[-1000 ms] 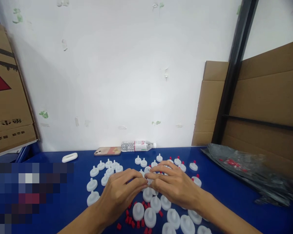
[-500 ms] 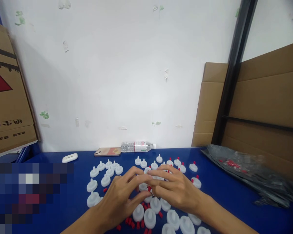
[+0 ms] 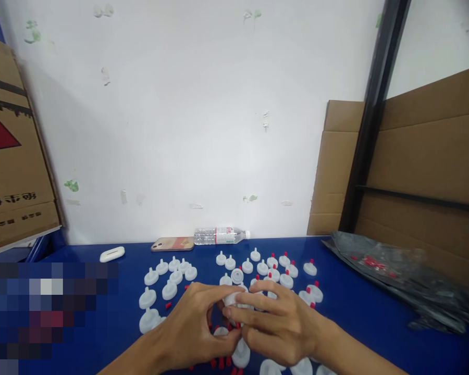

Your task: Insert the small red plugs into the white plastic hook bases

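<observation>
My left hand [image 3: 191,325] and my right hand [image 3: 275,323] meet over the blue table [image 3: 359,307], fingers curled together round one white plastic cap [image 3: 233,299] held between them. Many more white caps [image 3: 168,278] stand on the table around and beyond the hands; several at the back right carry small red tips [image 3: 291,265]. Loose red plugs [image 3: 219,362] lie under my hands near the lower edge. More white caps [image 3: 240,357] sit partly hidden beneath my wrists.
A water bottle [image 3: 221,235] and a phone [image 3: 172,243] lie by the white wall, with a small white case [image 3: 112,253] to their left. Cardboard boxes stand at left [image 3: 11,156] and right [image 3: 426,166]. A dark plastic bag [image 3: 398,273] lies at the right.
Both hands have drawn back toward me and closed tighter on a white cap. More caps at the back of the table now show beyond my fingers.
</observation>
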`<state>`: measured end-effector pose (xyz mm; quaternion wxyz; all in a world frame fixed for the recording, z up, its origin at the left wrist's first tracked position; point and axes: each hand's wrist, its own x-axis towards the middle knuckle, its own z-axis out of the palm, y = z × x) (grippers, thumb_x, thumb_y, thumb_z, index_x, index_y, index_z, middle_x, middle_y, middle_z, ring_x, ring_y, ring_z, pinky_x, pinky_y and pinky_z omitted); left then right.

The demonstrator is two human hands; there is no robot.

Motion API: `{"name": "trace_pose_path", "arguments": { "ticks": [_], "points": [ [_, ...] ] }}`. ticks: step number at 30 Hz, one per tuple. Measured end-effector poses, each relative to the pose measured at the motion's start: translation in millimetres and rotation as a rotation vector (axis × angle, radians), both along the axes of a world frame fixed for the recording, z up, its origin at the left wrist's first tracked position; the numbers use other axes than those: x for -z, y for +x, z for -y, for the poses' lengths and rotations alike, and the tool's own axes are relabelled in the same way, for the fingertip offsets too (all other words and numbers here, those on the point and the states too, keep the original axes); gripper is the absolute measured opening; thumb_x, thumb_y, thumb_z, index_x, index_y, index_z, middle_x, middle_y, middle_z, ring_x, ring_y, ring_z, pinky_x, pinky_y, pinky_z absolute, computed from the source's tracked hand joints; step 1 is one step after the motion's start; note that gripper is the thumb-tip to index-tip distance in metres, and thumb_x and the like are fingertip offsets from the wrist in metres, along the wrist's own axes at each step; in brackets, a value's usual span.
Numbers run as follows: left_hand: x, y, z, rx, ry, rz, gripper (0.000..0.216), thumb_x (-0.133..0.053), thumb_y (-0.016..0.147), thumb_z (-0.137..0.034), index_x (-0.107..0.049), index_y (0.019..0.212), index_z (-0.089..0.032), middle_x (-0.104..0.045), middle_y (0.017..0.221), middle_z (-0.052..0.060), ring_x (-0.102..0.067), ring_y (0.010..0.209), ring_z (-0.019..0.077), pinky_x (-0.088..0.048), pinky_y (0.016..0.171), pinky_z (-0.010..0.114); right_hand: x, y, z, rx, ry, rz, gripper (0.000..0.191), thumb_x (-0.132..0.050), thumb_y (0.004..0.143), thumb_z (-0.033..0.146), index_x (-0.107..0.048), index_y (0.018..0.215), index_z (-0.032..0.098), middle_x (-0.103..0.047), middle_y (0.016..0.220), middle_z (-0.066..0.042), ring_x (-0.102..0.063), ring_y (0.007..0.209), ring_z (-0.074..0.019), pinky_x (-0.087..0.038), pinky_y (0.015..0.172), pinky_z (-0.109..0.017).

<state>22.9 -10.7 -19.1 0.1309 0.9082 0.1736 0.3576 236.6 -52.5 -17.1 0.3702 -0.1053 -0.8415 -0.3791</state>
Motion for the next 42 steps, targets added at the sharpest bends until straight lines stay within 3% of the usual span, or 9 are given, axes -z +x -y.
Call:
{"name": "trace_pose_path", "arguments": {
  "ticks": [6, 9, 13, 21, 29, 42],
  "points": [
    [0.6, 0.9, -1.9, 0.030, 0.067, 0.002, 0.025, -0.062, 0.070, -0.013, -0.069, 0.093, -0.019, -0.068, 0.063, -0.005, -0.054, 0.046, 0.0086, -0.041, 0.048, 0.020, 2.1, -1.3, -0.9, 0.010, -0.011, -0.024, 0.029, -0.057, 0.089, 0.010, -0.062, 0.064, 0.023, -0.078, 0.108, 0.004, -0.065, 0.111, -0.0157, -0.055, 0.091, -0.033],
    [2.9, 1.2, -4.3, 0.014, 0.107, 0.059, 0.036, -0.063, 0.069, -0.012, -0.070, 0.104, -0.020, -0.072, 0.068, -0.004, -0.060, 0.049, 0.0108, -0.044, 0.050, 0.021, 1.5, -1.6, -2.2, 0.012, -0.012, -0.022, 0.031, -0.056, 0.090, 0.009, -0.062, 0.063, 0.023, -0.078, 0.109, 0.004, -0.065, 0.112, -0.0161, -0.055, 0.090, -0.033],
    [4.1, 0.6, -7.3, 0.029, 0.106, 0.079, 0.049, -0.067, 0.073, -0.011, -0.065, 0.120, -0.023, -0.078, 0.088, -0.002, -0.073, 0.069, 0.0144, -0.053, 0.063, 0.022, -1.9, -1.0, -2.6, 0.035, -0.029, -0.020, 0.033, -0.055, 0.093, 0.009, -0.062, 0.064, 0.022, -0.078, 0.109, 0.004, -0.065, 0.110, -0.0153, -0.055, 0.088, -0.031],
    [3.2, -1.8, -9.1, 0.006, 0.090, -0.003, 0.048, -0.067, 0.078, -0.012, -0.060, 0.124, -0.024, -0.076, 0.103, 0.002, -0.074, 0.087, 0.0186, -0.054, 0.073, 0.027, -2.4, 2.5, -2.8, 0.097, -0.071, 0.019, 0.025, -0.060, 0.095, 0.013, -0.063, 0.072, 0.021, -0.076, 0.114, -0.001, -0.063, 0.115, -0.0153, -0.054, 0.090, -0.032],
    [1.6, -1.9, -10.3, 0.028, 0.264, -0.016, 0.045, -0.064, 0.082, -0.013, -0.054, 0.126, -0.020, -0.074, 0.099, 0.005, -0.072, 0.083, 0.0193, -0.053, 0.065, 0.028, -3.7, 2.4, -1.0, 0.087, -0.153, -0.035, 0.026, -0.058, 0.098, 0.011, -0.066, 0.074, 0.019, -0.078, 0.108, -0.002, -0.063, 0.114, -0.0162, -0.051, 0.085, -0.031],
    [1.3, -2.7, -10.0, 0.012, 0.318, -0.019, 0.045, -0.062, 0.085, -0.014, -0.052, 0.128, -0.019, -0.074, 0.102, 0.006, -0.074, 0.087, 0.0215, -0.055, 0.064, 0.030, -3.8, 2.1, -0.8, 0.070, -0.164, -0.053, 0.030, -0.052, 0.101, 0.009, -0.067, 0.076, 0.019, -0.078, 0.108, -0.002, -0.063, 0.113, -0.0170, -0.049, 0.086, -0.032]
  ]
}}
